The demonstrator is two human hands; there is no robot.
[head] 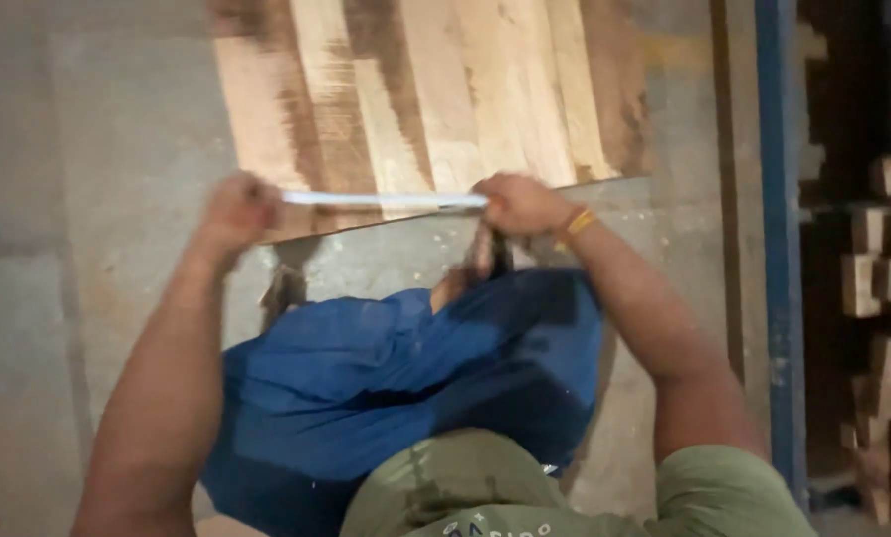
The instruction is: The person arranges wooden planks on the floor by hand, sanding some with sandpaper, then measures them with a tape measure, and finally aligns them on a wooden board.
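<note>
Blue cloth (pixel 405 388) over lap nearest, green shirt hem below. Left hand (pixel 234 212) fisted on one end of pale tape measure strip (pixel 384 200); right hand (pixel 521 204) pinches other end, orange band at wrist. Strip stretched taut across near edge of glued wooden panel (pixel 435 89), lying on concrete floor (pixel 117 149). Stacked timber offcuts (pixel 878 259) at far right.
</note>
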